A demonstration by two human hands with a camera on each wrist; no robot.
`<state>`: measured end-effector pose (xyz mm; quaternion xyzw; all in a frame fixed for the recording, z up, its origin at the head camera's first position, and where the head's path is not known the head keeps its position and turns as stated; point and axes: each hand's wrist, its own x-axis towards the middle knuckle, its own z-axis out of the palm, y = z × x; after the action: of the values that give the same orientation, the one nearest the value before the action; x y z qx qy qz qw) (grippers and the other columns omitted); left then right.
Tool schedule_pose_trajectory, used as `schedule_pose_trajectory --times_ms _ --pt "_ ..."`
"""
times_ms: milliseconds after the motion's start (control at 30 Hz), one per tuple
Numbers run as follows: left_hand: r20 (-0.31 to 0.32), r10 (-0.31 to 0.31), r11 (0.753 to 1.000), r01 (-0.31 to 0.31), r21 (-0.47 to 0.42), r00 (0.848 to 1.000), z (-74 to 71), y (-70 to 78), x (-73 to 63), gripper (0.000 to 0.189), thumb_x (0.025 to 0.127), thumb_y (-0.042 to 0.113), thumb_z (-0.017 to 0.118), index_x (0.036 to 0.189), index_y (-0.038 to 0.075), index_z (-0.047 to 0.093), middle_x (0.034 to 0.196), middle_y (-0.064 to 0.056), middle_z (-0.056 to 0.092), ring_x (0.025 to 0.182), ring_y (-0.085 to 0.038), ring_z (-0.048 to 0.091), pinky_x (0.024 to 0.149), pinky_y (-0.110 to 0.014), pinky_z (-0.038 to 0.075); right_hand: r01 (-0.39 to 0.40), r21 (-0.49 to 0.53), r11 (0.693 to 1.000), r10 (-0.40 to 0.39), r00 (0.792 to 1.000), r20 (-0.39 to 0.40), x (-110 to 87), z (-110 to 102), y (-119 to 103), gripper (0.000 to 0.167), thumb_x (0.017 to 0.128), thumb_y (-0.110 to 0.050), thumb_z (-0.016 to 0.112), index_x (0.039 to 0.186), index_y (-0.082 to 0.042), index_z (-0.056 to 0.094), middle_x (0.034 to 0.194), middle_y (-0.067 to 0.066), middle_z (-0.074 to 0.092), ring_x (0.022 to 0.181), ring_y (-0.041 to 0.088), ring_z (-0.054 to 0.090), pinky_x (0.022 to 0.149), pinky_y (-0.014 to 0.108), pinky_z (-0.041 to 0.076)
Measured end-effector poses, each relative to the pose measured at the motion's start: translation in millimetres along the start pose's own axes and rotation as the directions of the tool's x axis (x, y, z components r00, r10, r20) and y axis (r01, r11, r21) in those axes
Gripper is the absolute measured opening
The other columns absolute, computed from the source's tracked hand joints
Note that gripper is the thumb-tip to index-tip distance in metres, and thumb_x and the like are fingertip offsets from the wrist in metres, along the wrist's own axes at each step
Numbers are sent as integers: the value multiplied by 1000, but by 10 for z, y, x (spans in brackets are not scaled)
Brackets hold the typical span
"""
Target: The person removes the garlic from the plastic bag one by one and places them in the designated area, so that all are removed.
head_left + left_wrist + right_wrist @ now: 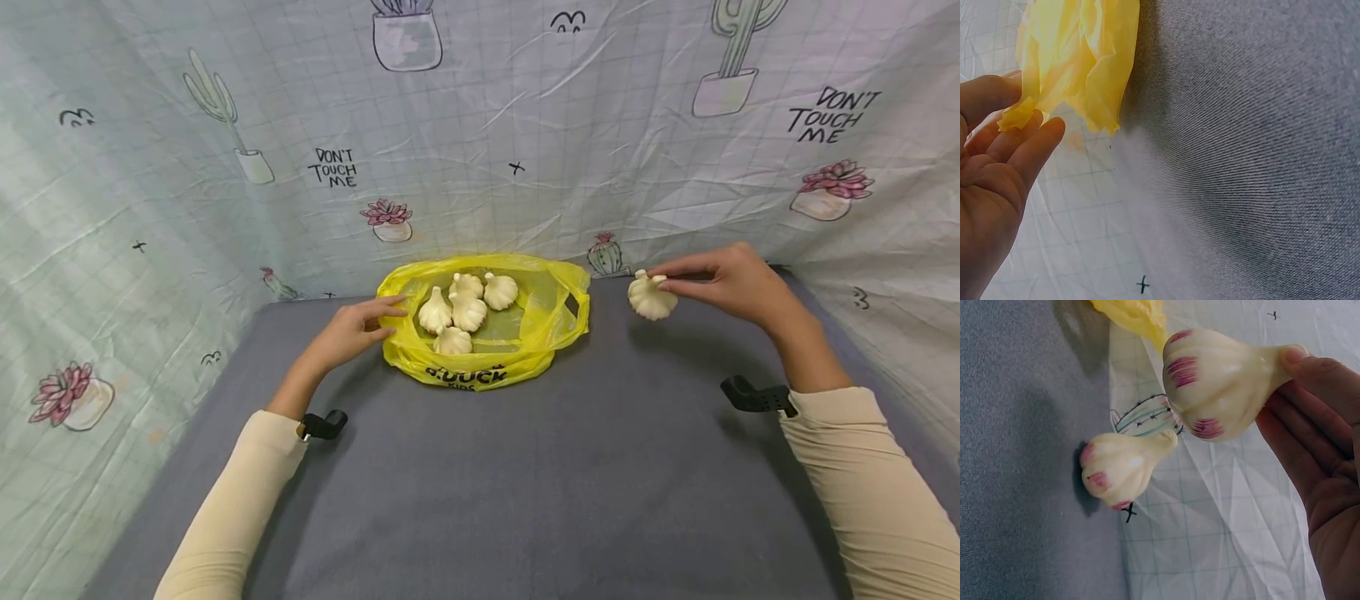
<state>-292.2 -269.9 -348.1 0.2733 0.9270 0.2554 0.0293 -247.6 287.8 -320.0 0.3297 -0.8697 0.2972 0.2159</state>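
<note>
A yellow plastic bag [525, 360] sits with its mouth spread wide, and several pale garlic bulbs [468, 312] lie inside. My left hand [348, 336] is at the bag's left side; in the left wrist view its thumb and fingers pinch the bag's edge [1079, 69]. Well right of the bag, my right hand [738, 283] holds a garlic bulb [1219, 387] by its stem, between thumb and fingers. This bulb has purple streaks around its base. A second garlic bulb [1122, 469] rests on the table beyond it, mostly hidden behind the held one in the head view.
Grey cloth covers the table [540, 483]. A patterned curtain [480, 125] hangs along the back and sides, right behind the bag. Black wrist mounts [753, 396] stick out from both wrists.
</note>
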Motion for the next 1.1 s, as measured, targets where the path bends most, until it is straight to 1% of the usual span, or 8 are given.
schedule_pose_trajectory --times_ms 67,133,300,433,533,667,833,1100 --pt "-3 0 1000 0 -3 1000 17 -1 -10 37 100 10 66 137 10 66 155 -4 50 72 -18 54 68 -35 47 -5 -16 1000 5 1000 -16 -15 1 13 30 80 4 83 106 -11 83 93 5 79 66 -9 60 58 13 40" --pt "-8 1 1000 -1 -3 1000 26 -3 -16 37 100 9 66 136 10 66 155 -4 49 74 -19 56 70 -36 48 -10 -33 999 9 1000 -30 -28 -4 28 31 80 3 83 106 -12 83 92 5 79 63 -9 57 57 13 39" --pt "-25 0 1000 0 -1 1000 34 5 -8 37 100 9 65 137 10 66 156 -4 49 70 -18 52 68 -35 45 -7 -79 997 1 997 -80 -53 -21 76 32 80 4 82 107 -11 82 91 7 79 57 -10 48 55 14 34" --pt "-31 18 1000 -18 -9 999 56 22 13 36 101 11 64 137 9 66 156 -5 48 66 -19 48 64 -33 42 -10 -96 995 -4 991 -135 -81 -26 103 34 77 7 83 107 -10 82 90 8 79 70 -19 55 60 9 38" --pt "-39 14 1000 -14 -16 999 57 31 14 35 101 10 64 136 8 66 156 -4 48 64 -19 46 62 -33 42 -20 -96 995 5 988 -157 -89 -20 115 33 78 6 82 107 -10 82 92 7 79 80 -23 56 66 5 40" --pt "-49 0 1000 0 -12 999 50 43 20 35 101 9 64 136 9 66 156 -3 48 64 -20 45 63 -34 41 -38 -109 993 17 983 -185 -101 -30 137 31 80 4 83 107 -12 83 93 5 78 81 -25 55 68 5 39" --pt "-47 4 1000 -4 -16 999 48 68 29 36 101 9 64 137 7 66 156 -6 47 63 -19 45 63 -33 41 -39 -136 990 11 980 -201 -143 -57 182 32 79 4 83 107 -11 83 91 10 78 79 -26 53 67 5 38" --pt "-71 -3 1000 1 -17 997 50 83 18 35 101 9 64 136 8 66 157 -3 47 62 -20 44 63 -33 40 -53 -164 985 16 975 -222 -204 -92 262 33 78 3 84 107 -13 83 93 0 78 80 -27 53 67 6 38"
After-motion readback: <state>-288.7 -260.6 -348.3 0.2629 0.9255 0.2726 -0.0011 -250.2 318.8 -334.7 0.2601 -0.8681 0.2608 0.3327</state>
